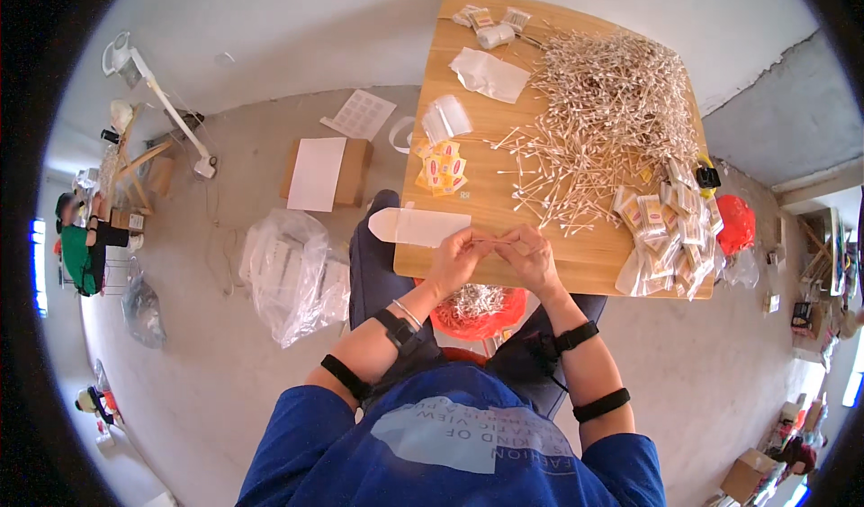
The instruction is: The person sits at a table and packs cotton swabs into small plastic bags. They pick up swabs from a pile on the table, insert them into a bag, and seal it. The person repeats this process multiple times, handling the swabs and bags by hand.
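My left hand (457,257) and my right hand (529,255) meet over the table's near edge, fingertips pinched close together. A thin, pale item seems to run between them, too small to name. Beside my left hand lies a white paper strip (419,228) with a pointed end. Yellow printed cards (441,170) and a stack of clear plastic bags (446,118) lie farther off on the left. A large heap of cotton swabs (621,84) covers the far right, with loose ones spreading toward my hands. Filled swab packets (668,224) are piled at the right corner.
Under the wooden table's (576,273) edge, a red bag (479,318) holds swabs between my legs. A cardboard box (355,170) and clear plastic sacks (292,273) are on the floor at left. Another red bag (736,224) hangs at right. A person in green (83,246) is far left.
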Motion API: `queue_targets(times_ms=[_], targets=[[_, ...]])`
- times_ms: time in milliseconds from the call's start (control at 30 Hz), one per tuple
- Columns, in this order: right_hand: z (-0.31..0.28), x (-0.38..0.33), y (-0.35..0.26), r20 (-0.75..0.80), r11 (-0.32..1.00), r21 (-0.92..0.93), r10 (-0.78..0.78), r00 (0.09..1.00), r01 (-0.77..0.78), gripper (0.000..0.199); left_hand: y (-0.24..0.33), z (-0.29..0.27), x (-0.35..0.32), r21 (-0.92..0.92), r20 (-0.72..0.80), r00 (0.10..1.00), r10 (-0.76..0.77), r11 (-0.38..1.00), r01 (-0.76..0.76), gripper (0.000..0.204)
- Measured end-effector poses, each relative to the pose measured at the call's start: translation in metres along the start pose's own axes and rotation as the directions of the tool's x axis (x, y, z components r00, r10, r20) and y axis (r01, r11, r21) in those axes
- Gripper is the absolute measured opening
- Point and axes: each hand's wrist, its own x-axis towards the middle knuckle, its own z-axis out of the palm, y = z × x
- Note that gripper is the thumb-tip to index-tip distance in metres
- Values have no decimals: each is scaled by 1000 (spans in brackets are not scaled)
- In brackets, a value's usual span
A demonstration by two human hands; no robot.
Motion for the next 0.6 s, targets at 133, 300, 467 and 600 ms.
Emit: queue_targets(times_ms=[133,300,467,600], targets=[[2,1,8,34,985,112,128,991,-131,7,-13,0,2,-84,-13,999,-46,995,45,20],[-2,4,-1,132,915,328,204,970,-237,5,-14,1,6,-416,69,997,-46,907,70,21],[-1,2,-4,107,947,282,130,986,-156,5,-13,-5,7,-317,116,991,66,948,-26,22],[-4,2,2,59,992,116,35,998,-41,5,-5,-4,5,-260,92,995,35,966,-10,19]])
